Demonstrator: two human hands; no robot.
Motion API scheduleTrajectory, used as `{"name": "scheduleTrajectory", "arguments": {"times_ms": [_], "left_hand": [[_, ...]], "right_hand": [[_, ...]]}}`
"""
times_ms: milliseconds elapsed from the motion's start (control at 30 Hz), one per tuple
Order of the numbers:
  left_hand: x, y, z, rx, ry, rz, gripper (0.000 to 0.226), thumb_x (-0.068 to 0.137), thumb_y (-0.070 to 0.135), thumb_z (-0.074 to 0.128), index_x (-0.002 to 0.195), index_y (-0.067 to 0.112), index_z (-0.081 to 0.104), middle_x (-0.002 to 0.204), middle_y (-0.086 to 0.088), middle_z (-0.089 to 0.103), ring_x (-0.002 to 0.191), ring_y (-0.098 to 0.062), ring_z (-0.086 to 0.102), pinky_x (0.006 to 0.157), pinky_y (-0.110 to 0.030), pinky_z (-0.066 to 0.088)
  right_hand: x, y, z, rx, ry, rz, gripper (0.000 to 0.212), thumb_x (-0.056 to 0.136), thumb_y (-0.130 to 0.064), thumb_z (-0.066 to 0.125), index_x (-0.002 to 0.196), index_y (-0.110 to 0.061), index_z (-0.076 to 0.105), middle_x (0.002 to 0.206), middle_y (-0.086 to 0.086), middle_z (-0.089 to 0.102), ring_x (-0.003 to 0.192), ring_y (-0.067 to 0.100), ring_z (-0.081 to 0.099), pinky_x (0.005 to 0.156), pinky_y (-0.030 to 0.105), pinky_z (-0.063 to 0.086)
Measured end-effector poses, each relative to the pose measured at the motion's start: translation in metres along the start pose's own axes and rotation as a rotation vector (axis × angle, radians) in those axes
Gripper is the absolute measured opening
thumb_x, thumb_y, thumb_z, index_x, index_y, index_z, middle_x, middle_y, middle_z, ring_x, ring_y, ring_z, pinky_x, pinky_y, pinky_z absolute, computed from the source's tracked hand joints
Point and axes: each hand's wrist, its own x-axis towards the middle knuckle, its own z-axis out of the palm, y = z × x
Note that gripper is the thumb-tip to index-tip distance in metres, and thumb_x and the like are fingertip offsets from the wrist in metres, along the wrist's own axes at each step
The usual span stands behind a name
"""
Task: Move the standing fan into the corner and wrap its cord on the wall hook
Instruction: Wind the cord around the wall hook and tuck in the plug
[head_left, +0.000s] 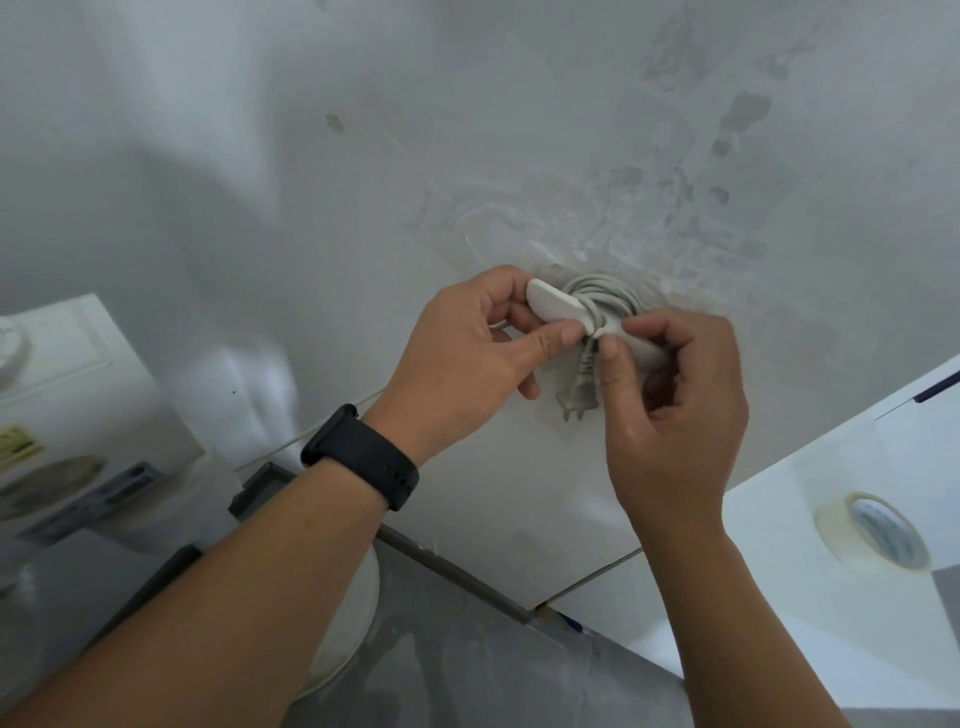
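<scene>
Both hands work at the white wall hook on the scuffed wall. The left hand pinches the hook's left end; the right hand pinches the grey cord coiled over it, hiding the hook's right end. The plug dangles between them. The fan is hard to make out; a tape roll lies lower right

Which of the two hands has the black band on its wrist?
The left hand, pinching the white wall hook. The right hand, at the coiled cord, has a bare wrist.
</scene>
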Motion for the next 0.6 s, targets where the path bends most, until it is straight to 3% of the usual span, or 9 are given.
{"name": "scheduleTrajectory", "arguments": {"times_ms": [133, 300, 433, 600], "left_hand": [[-0.0012, 0.0014, -0.001, 0.034, 0.011, 0.018, 0.019, 0.089, 0.024, 0.082, 0.104, 0.015, 0.074, 0.083, -0.004, 0.074, 0.053, -0.026, 0.068, 0.056, -0.039, 0.06], [-0.0011, 0.0026, -0.0009, 0.065, 0.029, 0.035, 0.015, 0.089, 0.025, 0.082, 0.101, 0.018, 0.074, 0.085, -0.008, 0.073, 0.051, -0.024, 0.067, 0.052, -0.031, 0.057], [-0.0015, 0.0014, -0.0005, 0.072, 0.016, 0.034, 0.013, 0.091, 0.022, 0.081, 0.1, 0.017, 0.073, 0.082, -0.006, 0.073, 0.051, -0.025, 0.067, 0.053, -0.035, 0.058], [0.0012, 0.0005, -0.0011, 0.003, -0.016, 0.001, 0.014, 0.092, 0.023, 0.078, 0.101, 0.014, 0.072, 0.078, -0.007, 0.073, 0.055, -0.031, 0.067, 0.054, -0.036, 0.058]], "right_hand": [[0.0031, -0.0018, -0.0048, -0.05, -0.032, -0.017, 0.003, 0.095, -0.008, 0.071, 0.098, -0.006, 0.07, 0.097, -0.002, 0.058, 0.082, 0.006, 0.05, 0.073, 0.011, 0.036], [0.0076, -0.0067, -0.0067, -0.039, -0.036, 0.033, 0.004, 0.094, -0.01, 0.073, 0.096, -0.013, 0.071, 0.094, -0.004, 0.059, 0.079, 0.004, 0.052, 0.068, 0.014, 0.037], [0.0034, -0.0074, -0.0026, -0.136, -0.058, -0.025, 0.008, 0.094, -0.018, 0.073, 0.099, -0.013, 0.071, 0.101, -0.004, 0.053, 0.078, 0.0, 0.046, 0.063, 0.009, 0.035], [0.0023, -0.004, 0.0014, -0.225, -0.083, -0.087, 0.007, 0.1, -0.026, 0.067, 0.102, -0.02, 0.068, 0.103, -0.005, 0.046, 0.081, 0.011, 0.049, 0.054, 0.029, 0.047]]}}
